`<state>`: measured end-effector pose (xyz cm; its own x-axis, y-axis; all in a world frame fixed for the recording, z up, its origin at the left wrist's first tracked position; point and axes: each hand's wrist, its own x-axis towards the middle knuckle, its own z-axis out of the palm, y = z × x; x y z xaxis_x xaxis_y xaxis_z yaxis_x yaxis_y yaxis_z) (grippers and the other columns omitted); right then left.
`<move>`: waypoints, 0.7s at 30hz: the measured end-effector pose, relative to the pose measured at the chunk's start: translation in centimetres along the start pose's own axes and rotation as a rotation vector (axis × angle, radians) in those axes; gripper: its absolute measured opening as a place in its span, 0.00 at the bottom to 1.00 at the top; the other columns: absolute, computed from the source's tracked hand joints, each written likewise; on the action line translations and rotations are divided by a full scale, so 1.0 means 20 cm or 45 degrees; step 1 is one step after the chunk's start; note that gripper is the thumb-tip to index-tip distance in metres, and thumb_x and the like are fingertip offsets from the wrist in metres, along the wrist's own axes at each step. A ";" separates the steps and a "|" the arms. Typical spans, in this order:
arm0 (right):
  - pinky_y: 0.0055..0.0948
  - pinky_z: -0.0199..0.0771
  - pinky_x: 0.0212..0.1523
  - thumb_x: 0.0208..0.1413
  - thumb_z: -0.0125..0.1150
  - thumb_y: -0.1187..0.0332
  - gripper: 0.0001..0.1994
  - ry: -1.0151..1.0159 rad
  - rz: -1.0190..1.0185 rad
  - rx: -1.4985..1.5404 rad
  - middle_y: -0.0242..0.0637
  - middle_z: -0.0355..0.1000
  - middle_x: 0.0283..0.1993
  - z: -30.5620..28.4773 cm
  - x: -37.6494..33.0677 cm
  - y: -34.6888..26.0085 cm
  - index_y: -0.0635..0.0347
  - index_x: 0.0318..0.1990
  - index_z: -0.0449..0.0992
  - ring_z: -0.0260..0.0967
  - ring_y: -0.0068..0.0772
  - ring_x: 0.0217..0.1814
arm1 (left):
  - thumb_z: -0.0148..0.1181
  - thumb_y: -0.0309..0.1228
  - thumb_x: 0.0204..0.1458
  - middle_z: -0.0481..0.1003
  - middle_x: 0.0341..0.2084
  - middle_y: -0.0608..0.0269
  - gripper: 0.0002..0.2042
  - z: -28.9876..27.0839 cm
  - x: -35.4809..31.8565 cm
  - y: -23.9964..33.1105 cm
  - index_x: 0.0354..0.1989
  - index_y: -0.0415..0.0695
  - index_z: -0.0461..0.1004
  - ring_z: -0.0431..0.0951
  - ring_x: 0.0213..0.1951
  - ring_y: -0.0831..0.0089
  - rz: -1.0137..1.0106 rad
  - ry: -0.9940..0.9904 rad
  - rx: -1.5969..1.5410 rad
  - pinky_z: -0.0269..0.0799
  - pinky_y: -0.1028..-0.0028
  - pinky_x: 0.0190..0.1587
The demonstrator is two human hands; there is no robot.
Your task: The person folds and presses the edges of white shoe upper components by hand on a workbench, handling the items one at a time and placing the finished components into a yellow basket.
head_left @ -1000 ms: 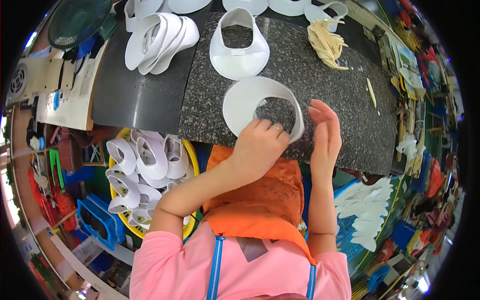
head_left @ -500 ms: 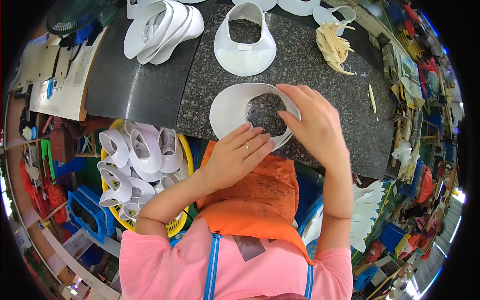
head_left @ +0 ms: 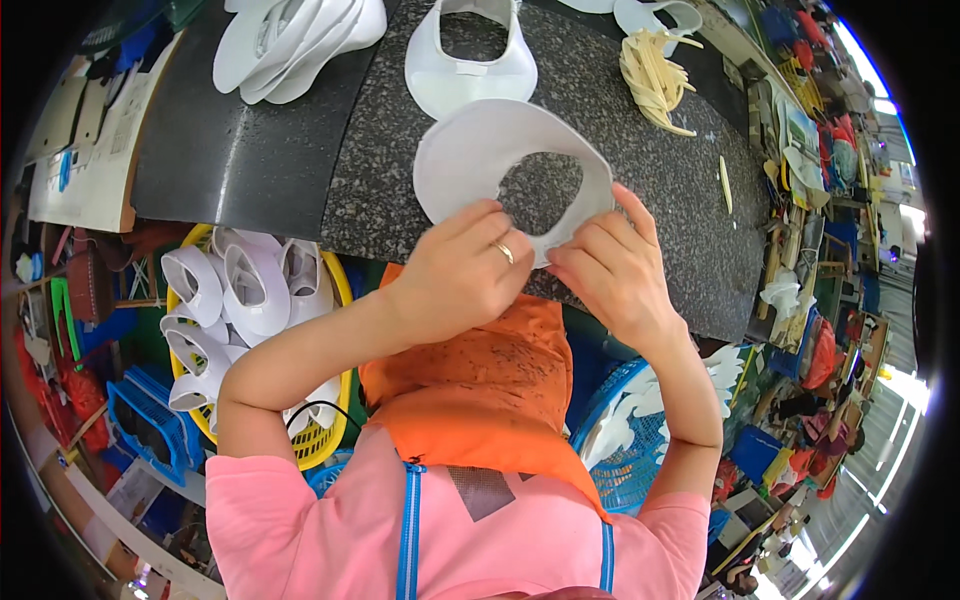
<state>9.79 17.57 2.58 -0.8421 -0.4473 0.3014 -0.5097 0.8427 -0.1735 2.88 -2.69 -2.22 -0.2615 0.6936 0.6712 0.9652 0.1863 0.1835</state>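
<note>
A white curved shoe-upper piece (head_left: 470, 160) with a wide oval opening lies at the near edge of the dark speckled stone worktop (head_left: 380, 190). My left hand (head_left: 455, 272), with a ring on one finger, pinches its near rim from the left. My right hand (head_left: 610, 270) grips the same rim from the right, its fingertips on the piece's right edge. The two hands almost meet at the near end of the piece.
Another white upper (head_left: 470, 70) lies further back, and a stack of white pieces (head_left: 290, 40) sits at the back left. Pale strips (head_left: 655, 65) are piled at the back right. A yellow basket (head_left: 340, 290) of white uppers stands below on the left, a blue basket (head_left: 625, 450) on the right.
Both hands have closed in on the white piece's near rim; the right hand, raised with fingers apart a second ago, now grips it. The piece has come nearer the worktop's edge.
</note>
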 end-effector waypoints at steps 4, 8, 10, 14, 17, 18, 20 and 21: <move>0.42 0.62 0.62 0.46 0.66 0.61 0.09 0.071 -0.203 -0.204 0.27 0.64 0.26 -0.04 -0.09 -0.02 0.50 0.24 0.72 0.67 0.29 0.38 | 0.63 0.26 0.37 0.71 0.27 0.63 0.08 -0.11 0.00 -0.03 0.30 0.43 0.78 0.73 0.32 0.65 -0.115 -0.096 -0.382 0.74 0.67 0.40; 0.53 0.57 0.64 0.43 0.69 0.49 0.17 0.190 -0.104 -0.288 0.28 0.69 0.37 -0.06 -0.12 0.07 0.48 0.28 0.72 0.69 0.34 0.51 | 0.67 0.26 0.38 0.69 0.25 0.65 0.07 -0.16 0.02 -0.02 0.27 0.41 0.77 0.71 0.30 0.68 0.064 0.006 -0.275 0.73 0.69 0.36; 0.56 0.53 0.65 0.53 0.64 0.53 0.21 0.351 0.163 -0.059 0.34 0.69 0.50 -0.11 -0.12 0.14 0.55 0.48 0.71 0.68 0.43 0.55 | 0.68 0.23 0.38 0.68 0.26 0.66 0.07 -0.15 -0.01 -0.01 0.28 0.39 0.78 0.71 0.30 0.69 0.138 0.096 -0.109 0.74 0.69 0.38; 0.39 0.63 0.60 0.65 0.47 0.59 0.24 0.344 0.875 1.266 0.39 0.72 0.53 0.00 -0.09 0.12 0.65 0.64 0.62 0.68 0.35 0.54 | 0.69 0.26 0.37 0.70 0.28 0.65 0.08 -0.13 -0.01 -0.02 0.28 0.39 0.78 0.73 0.33 0.67 0.230 0.077 -0.064 0.75 0.68 0.39; 0.30 0.70 0.46 0.68 0.47 0.59 0.21 0.138 1.082 1.764 0.36 0.73 0.42 0.08 -0.06 0.13 0.66 0.60 0.66 0.70 0.26 0.42 | 0.71 0.30 0.36 0.73 0.31 0.65 0.12 -0.12 0.00 -0.01 0.31 0.41 0.78 0.75 0.36 0.66 0.186 -0.070 -0.250 0.75 0.65 0.45; 0.29 0.69 0.43 0.68 0.48 0.58 0.20 0.253 1.119 1.984 0.34 0.72 0.38 0.13 -0.06 0.12 0.64 0.57 0.68 0.68 0.25 0.38 | 0.70 0.30 0.36 0.74 0.31 0.64 0.13 -0.11 0.02 0.03 0.32 0.42 0.78 0.75 0.37 0.66 -0.024 -0.168 -0.303 0.74 0.64 0.48; 0.28 0.67 0.36 0.67 0.52 0.58 0.14 0.501 1.327 2.420 0.29 0.65 0.30 0.13 0.02 0.04 0.61 0.47 0.71 0.61 0.22 0.30 | 0.67 0.31 0.36 0.73 0.30 0.65 0.14 -0.08 0.03 0.09 0.35 0.45 0.76 0.75 0.37 0.65 -0.264 -0.284 -0.357 0.70 0.61 0.51; 0.28 0.67 0.36 0.67 0.52 0.58 0.14 0.492 1.319 2.419 0.29 0.65 0.30 0.14 0.03 0.05 0.61 0.47 0.71 0.61 0.22 0.30 | 0.67 0.31 0.36 0.73 0.30 0.65 0.14 -0.04 0.02 0.09 0.35 0.45 0.76 0.75 0.37 0.65 -0.268 -0.277 -0.349 0.70 0.61 0.51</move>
<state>8.28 17.23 -0.07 -0.9103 0.1057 -0.4003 0.2460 -0.6395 -0.7284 4.56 -2.59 -0.93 -0.4181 0.7968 0.4363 0.8468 0.1679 0.5048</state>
